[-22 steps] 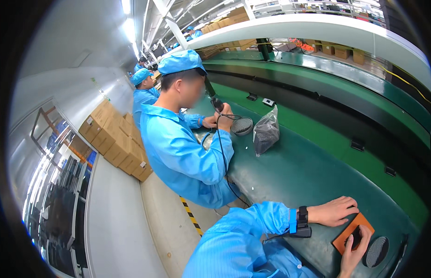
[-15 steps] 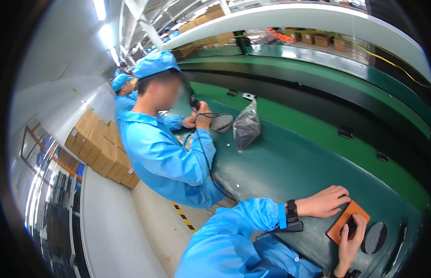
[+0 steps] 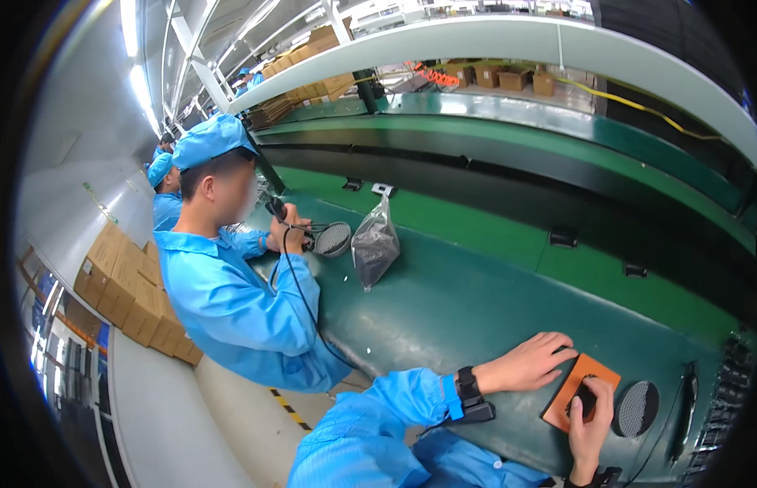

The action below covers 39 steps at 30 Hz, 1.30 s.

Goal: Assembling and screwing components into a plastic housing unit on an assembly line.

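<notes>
My left hand (image 3: pixel 528 363) lies on the green bench top with its fingers stretched toward an orange rectangular block (image 3: pixel 591 368), holding nothing. My right hand (image 3: pixel 591 423) curls over that block, thumb and fingers round a small black part (image 3: pixel 586 398) on its face. The hand covers much of the part, so its exact kind is hidden. Just right of this hand lies a round grey mesh disc (image 3: pixel 636 408) with a dark rim. Beyond it is a long, thin black tool (image 3: pixel 687 407) with a cord beside it.
At the right edge stand rows of small black parts (image 3: pixel 726 398). A clear bag of dark pieces (image 3: pixel 376 250) sits farther along the bench. To my left a co-worker (image 3: pixel 240 276) in blue handles a corded black tool. Several black clips (image 3: pixel 563 237) lie along the green strip.
The whole scene has shifted left in the view, bringing the rows of black parts into sight at the right. Both hands keep about the same place at the orange block.
</notes>
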Motion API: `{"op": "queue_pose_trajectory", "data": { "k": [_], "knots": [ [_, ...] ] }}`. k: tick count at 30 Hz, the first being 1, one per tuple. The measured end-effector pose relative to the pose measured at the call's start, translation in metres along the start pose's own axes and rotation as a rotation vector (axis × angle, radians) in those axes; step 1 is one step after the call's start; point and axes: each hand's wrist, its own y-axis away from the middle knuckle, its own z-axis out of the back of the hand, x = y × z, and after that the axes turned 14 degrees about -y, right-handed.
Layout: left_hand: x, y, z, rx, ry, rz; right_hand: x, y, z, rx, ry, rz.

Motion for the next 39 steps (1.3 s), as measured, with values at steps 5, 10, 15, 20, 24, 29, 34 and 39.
{"op": "queue_pose_trajectory", "data": {
  "k": [5,10,15,20,24,29,34,39],
  "knots": [
    [0.004,0.008,0.001,0.012,0.043,0.030,-0.005,0.005,-0.004,0.007,0.040,0.010],
    [0.005,-0.006,0.003,-0.021,0.054,-0.022,0.001,0.002,0.002,-0.031,0.046,0.046],
    [0.017,-0.008,0.006,-0.088,0.055,-0.048,0.003,-0.008,-0.002,-0.022,0.104,0.073],
    [0.009,-0.008,0.018,0.024,-0.039,0.005,-0.009,-0.007,-0.002,-0.019,-0.038,0.102],
    [-0.004,-0.013,0.015,0.069,-0.056,0.020,0.001,0.007,0.009,-0.064,-0.003,0.099],
    [-0.009,-0.013,0.015,0.093,-0.025,0.051,0.060,0.001,0.044,-0.103,-0.036,0.180],
    [-0.002,-0.004,0.020,0.084,-0.054,0.058,0.127,-0.023,0.114,-0.077,0.135,0.526],
    [0.002,-0.006,0.019,0.067,-0.050,0.038,0.197,-0.038,0.114,-0.442,-0.051,0.831]
  ]
}}
